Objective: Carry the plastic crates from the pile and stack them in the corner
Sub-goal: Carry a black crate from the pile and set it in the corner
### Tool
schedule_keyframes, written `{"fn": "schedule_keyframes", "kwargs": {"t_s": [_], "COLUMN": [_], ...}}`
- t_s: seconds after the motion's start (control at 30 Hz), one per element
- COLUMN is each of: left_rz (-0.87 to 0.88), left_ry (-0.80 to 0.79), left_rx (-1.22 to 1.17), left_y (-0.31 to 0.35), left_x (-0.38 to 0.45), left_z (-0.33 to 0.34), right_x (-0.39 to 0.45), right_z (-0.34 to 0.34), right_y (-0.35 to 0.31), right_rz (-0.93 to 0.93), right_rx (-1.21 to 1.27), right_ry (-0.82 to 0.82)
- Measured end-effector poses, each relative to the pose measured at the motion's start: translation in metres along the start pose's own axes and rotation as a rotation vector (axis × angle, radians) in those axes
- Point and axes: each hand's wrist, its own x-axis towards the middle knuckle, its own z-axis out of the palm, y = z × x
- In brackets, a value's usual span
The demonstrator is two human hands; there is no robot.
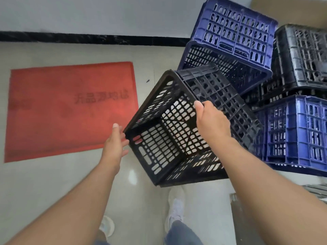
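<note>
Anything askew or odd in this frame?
The pile is untidy: the upper blue crate lies tipped on its side against a black crate. The held black crate is tilted, gripped only by the right hand.

both arms are bare from the hands to the bottom edge of the view, with no sleeves, watch or rings showing on the left hand (115,141) or the right hand (211,119). the legs wear blue-grey trousers (182,232), which look like denim. the feet are in pale, whitish shoes (175,207), the one on the right showing laces, the one on the left partly hidden by the arm.
</note>
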Motion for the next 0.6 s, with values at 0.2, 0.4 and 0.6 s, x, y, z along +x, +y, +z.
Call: {"fn": "schedule_keyframes", "kwargs": {"t_s": [0.2,0.4,0.6], "left_rz": [0.043,-0.515,-0.420], "left_ry": [0.237,0.630,0.512], "left_rx": [0.158,0.277,-0.095], "left_y": [0.002,-0.015,-0.014], "left_x": [0.012,0.029,0.050], "left_z": [-0.088,-0.222,-0.326], "right_x": [0.003,-0.002,-0.001], "right_z": [-0.024,-0.052,-0.035], "right_y": [-0.062,-0.121,-0.204], "right_rz": [0.012,0.177,0.178], "right_rx": [0.149,0.704,0.640], "right_ry": [-0.082,-0.231,-0.262]}}
